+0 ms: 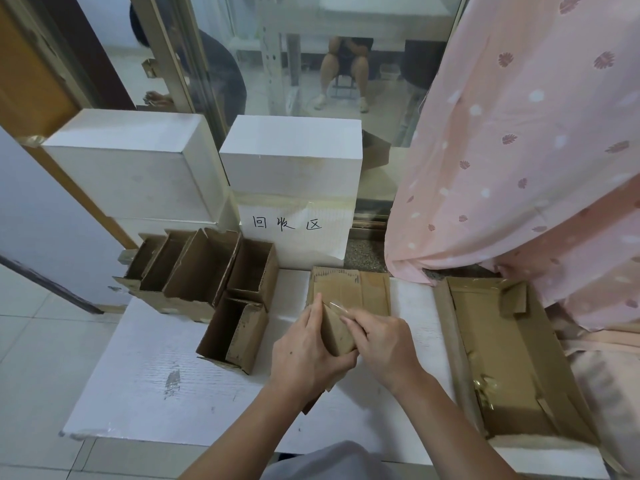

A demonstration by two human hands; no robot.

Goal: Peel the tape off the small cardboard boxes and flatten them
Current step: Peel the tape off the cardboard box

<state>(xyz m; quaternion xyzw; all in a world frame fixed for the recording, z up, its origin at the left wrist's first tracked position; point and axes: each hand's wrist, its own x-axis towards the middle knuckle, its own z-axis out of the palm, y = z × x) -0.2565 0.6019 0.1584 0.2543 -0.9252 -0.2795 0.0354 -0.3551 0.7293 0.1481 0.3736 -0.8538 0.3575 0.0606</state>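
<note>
My left hand (304,351) grips a small brown cardboard box (337,332) from its left side and underneath, above the white board (145,375). My right hand (381,337) pinches a strip of clear tape (334,305) at the box's top edge. Just behind the hands lies a flattened cardboard piece (360,289). To the left stand several open small cardboard boxes (194,271), the nearest one (232,332) right beside my left hand.
A shallow open cardboard tray (509,358) with tape scraps sits at the right. Two white foam boxes (291,174) stand at the back, one with a handwritten label. A pink patterned curtain (519,133) hangs at the right. Behind the glass are other people.
</note>
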